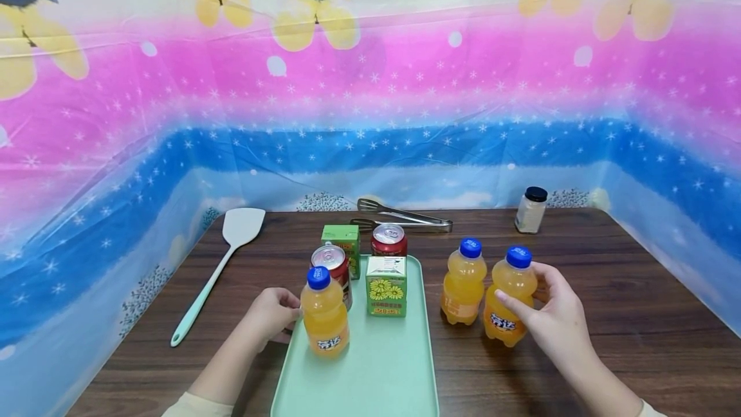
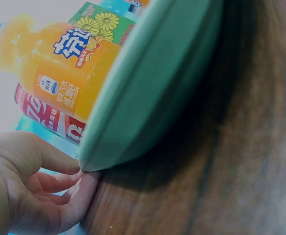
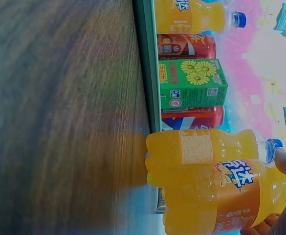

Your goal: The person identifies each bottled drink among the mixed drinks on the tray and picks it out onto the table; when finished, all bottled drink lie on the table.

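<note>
My left hand (image 1: pixel 271 315) pinches the left rim of a pale green tray (image 1: pixel 370 365) between thumb and fingertips, as the left wrist view shows. My right hand (image 1: pixel 558 320) grips an orange soda bottle (image 1: pixel 509 304) with a blue cap, thumb on the near side and fingers behind it. Close on its left is a second orange soda bottle (image 1: pixel 463 285), upright on the table beside the tray. On the tray stand a third orange soda bottle (image 1: pixel 324 317), two red soda cans (image 1: pixel 336 269) and two green drink cartons (image 1: pixel 386 288) with yellow flowers.
Metal tongs (image 1: pixel 405 216) lie behind the tray. A white spatula with a mint handle (image 1: pixel 214 275) lies at the left of the wooden table (image 1: pixel 637 314). A small black-lidded jar (image 1: pixel 530 211) stands at the back right. A printed cloth (image 1: pixel 370 95) hangs around the table.
</note>
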`<state>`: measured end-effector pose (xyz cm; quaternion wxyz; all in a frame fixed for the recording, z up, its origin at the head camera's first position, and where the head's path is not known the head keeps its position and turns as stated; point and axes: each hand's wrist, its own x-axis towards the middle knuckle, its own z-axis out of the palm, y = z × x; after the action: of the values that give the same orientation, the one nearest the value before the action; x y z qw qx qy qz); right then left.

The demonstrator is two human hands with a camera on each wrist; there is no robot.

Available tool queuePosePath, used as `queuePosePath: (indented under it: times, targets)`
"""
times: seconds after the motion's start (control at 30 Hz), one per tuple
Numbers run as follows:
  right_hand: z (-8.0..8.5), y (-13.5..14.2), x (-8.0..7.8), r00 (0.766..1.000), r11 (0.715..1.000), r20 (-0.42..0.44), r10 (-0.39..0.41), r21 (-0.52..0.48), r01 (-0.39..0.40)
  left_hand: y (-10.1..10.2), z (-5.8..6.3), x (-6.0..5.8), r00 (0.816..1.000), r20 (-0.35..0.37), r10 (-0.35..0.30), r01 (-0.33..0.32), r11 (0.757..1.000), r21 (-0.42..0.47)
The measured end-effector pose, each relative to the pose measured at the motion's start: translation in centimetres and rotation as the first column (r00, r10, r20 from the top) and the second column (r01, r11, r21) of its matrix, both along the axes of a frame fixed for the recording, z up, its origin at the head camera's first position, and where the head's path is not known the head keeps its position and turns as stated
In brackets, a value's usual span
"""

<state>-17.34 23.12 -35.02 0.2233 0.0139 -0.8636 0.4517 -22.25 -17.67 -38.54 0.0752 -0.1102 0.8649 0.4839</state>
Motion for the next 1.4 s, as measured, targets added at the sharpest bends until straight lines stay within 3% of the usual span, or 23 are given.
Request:
queuePosePath:
  times: [0.7, 1.4]
  targets:
    - [0.3, 0.7, -0.7, 0.998, 0.998, 0.043, -0.036, -0.046, 0.038, -0.1, -0.1, 0.0, 1.000, -0.002, -0.002, 0.002, 1.000, -0.007]
    - [-0.5, 2.1, -2.1, 0.995, 0.996, 0.073, -0.072, -0.044, 0.076, 0.0, 0.1, 0.0, 1.000, -0.001, -0.002, 0.002, 1.000, -0.013]
